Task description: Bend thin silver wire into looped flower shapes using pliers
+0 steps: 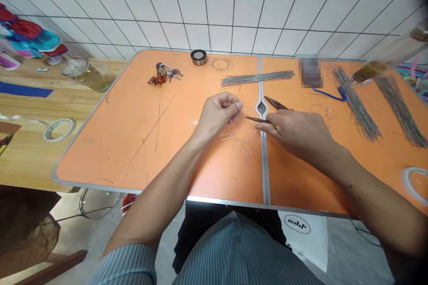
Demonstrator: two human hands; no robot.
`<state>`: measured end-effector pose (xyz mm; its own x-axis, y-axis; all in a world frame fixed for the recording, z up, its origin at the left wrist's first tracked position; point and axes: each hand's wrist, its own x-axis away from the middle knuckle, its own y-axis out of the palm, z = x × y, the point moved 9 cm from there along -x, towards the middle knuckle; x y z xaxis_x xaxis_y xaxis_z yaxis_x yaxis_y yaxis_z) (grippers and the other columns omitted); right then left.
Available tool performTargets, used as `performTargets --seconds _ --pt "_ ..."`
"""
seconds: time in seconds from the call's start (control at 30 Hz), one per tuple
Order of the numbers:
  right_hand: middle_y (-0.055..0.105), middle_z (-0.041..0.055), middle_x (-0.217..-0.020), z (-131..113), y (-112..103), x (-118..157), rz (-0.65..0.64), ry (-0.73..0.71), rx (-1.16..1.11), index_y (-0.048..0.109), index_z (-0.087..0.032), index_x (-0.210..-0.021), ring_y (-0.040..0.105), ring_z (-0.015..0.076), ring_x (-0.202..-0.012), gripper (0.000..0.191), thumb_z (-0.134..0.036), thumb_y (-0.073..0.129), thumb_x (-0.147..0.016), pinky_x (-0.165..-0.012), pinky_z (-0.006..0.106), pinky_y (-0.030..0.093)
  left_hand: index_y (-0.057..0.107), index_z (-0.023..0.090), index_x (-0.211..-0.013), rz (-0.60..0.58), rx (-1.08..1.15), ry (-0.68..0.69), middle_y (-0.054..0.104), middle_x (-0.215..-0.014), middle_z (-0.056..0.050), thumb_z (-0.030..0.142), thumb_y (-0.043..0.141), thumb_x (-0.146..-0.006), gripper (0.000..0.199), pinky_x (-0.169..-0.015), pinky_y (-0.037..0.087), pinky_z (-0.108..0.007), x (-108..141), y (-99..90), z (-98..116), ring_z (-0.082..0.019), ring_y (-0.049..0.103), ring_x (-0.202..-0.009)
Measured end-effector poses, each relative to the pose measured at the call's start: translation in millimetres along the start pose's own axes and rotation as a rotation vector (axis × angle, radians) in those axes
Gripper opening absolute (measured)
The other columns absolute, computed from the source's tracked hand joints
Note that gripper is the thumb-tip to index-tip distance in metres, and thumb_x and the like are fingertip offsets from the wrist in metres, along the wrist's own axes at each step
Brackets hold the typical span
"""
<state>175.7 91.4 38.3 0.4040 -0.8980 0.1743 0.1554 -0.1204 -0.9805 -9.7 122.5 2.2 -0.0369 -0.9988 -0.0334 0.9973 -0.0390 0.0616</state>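
Observation:
My left hand (219, 113) pinches a ring of thin wire (243, 139) with several small loops bent along it, just left of the table's seam. My right hand (297, 131) is closed around a pair of thin-nosed pliers (257, 119); their dark tip points left, close to the wire by my left fingers. Whether the tip touches the wire I cannot tell. Behind my right hand lies a second pair of pliers (274, 103) with dark jaws, its handles hidden. To the right of that hand is another looped wire ring (323, 111).
On the orange folding table (110, 142) lie a wire bundle (257, 78), more wire bundles (357, 104) at right, a roll of black tape (199, 57), keys (165, 73) and loose wires (157, 127). A jar (85, 73) and white tape (60, 130) rest on the wooden surface at left.

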Motion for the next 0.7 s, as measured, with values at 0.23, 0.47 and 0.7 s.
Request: performTargets --seconds 0.23,0.47,0.7 --pt "0.081 0.0114 -0.106 0.8 -3.1 -1.8 -0.082 0.070 0.022 0.074 -0.022 -0.101 0.073 0.0306 -0.088 0.061 -0.066 0.035 -0.116 -0.064 0.034 0.030 0.070 0.018 -0.080 -0.022 0.014 0.005 0.072 -0.071 -0.001 0.028 0.084 -0.085 0.018 -0.050 0.042 -0.022 -0.6 2.5 1.1 -0.009 0.060 -0.055" --pt "0.082 0.0100 -0.105 2.8 -3.8 -2.0 -0.111 0.075 0.000 0.073 -0.022 -0.097 0.073 0.0304 -0.089 0.058 -0.065 0.038 -0.116 -0.062 0.036 0.029 0.070 0.018 -0.080 -0.035 0.018 0.001 0.073 -0.071 -0.002 0.032 0.086 -0.083 0.021 -0.053 0.043 -0.022 0.0 4.0 1.1 -0.010 0.060 -0.056" --pt "0.082 0.0118 -0.103 3.8 -3.3 -2.1 -0.102 0.062 -0.023 0.072 -0.022 -0.094 0.071 0.0295 -0.087 0.060 -0.068 0.039 -0.114 -0.062 0.034 0.026 0.070 0.018 -0.079 -0.035 0.014 -0.003 0.072 -0.071 -0.002 0.030 0.084 -0.084 0.019 -0.053 0.043 -0.023 0.9 4.9 0.9 -0.010 0.060 -0.056"
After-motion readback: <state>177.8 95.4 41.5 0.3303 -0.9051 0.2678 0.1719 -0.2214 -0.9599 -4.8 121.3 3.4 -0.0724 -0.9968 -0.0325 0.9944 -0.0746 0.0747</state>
